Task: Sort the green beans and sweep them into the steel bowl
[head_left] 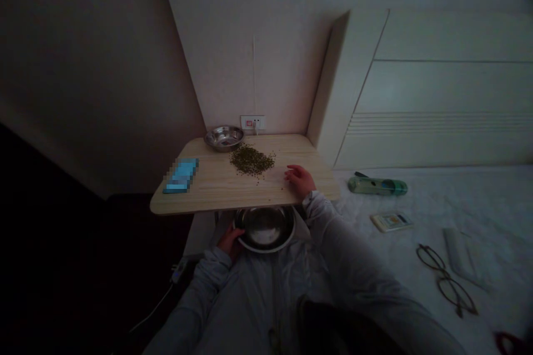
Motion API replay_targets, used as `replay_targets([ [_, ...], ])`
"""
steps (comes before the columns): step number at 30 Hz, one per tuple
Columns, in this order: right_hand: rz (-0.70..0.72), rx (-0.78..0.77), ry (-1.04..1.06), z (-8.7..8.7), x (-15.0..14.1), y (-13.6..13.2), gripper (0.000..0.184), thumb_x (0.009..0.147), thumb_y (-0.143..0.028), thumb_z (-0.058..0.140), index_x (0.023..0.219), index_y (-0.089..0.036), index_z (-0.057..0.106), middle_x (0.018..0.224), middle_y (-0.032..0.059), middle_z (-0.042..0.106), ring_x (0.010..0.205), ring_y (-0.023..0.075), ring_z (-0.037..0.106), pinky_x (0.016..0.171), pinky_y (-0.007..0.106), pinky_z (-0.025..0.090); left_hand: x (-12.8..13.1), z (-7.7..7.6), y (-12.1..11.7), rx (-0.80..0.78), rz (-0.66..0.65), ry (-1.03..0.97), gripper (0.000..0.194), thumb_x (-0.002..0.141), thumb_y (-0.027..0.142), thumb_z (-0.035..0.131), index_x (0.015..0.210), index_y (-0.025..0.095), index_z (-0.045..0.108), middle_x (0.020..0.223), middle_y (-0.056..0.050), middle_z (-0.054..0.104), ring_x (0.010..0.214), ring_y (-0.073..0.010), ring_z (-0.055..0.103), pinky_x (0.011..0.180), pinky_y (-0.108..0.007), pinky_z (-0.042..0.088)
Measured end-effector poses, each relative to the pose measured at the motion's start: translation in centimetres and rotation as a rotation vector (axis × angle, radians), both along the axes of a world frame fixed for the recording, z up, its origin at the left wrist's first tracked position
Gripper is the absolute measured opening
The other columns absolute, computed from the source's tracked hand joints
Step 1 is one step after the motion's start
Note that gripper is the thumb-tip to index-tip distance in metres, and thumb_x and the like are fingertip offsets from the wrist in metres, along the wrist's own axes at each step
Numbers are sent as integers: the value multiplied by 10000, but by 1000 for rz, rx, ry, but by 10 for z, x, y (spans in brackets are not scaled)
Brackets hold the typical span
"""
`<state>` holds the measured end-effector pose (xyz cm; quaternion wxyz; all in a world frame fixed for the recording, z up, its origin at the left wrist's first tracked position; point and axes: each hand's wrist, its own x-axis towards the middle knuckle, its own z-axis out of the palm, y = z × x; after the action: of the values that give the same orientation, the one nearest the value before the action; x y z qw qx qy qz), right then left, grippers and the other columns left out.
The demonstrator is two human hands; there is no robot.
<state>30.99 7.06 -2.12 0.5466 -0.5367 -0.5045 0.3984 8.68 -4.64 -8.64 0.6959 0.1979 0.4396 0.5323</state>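
Observation:
My left hand (230,243) grips the left rim of a round steel basin (266,228), its thumb over the edge. The basin sits at my lap, just below the front edge of a small wooden table (216,196). Whether anything small lies inside it I cannot tell in the dim light. On the tabletop, small green beans (252,160) are spread in a loose heap, with a few strays around it. My right hand (300,180) is over the table's right side, right of the heap, fingers loosely bent and apart, holding nothing I can see.
A second steel bowl (225,138) stands at the table's back left. A blurred blue item (182,176) lies at the left. On the bed to the right are a green bottle (377,185), a phone (391,221) and eyeglasses (445,277). A wall socket (252,123) is behind.

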Motion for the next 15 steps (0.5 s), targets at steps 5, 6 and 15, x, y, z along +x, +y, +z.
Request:
replay_targets([
  [5, 12, 1, -134, -3, 13, -7, 227, 655, -209, 521, 879, -191, 552, 725, -5, 617, 621, 101, 577, 674, 274, 478, 1, 4, -1, -32, 6, 22, 565, 490, 119, 651, 1041, 190, 554, 751, -25, 674, 829, -253, 623, 710, -345, 484],
  [6, 14, 3, -152, -4, 15, -9, 230, 661, -217, 519, 887, -192, 553, 730, -4, 619, 627, 102, 578, 672, 273, 479, 1, 4, -1, -39, 10, 23, 559, 488, 115, 650, 1034, 191, 556, 745, -23, 673, 824, -253, 625, 704, -345, 485],
  [15, 112, 16, -322, -6, 13, -15, 246, 652, -251, 548, 887, -198, 594, 667, -23, 608, 569, 93, 524, 568, 235, 437, 2, 1, 1, -34, 20, 0, 485, 491, 107, 639, 965, 190, 573, 692, -9, 658, 751, -230, 630, 680, -338, 484],
])
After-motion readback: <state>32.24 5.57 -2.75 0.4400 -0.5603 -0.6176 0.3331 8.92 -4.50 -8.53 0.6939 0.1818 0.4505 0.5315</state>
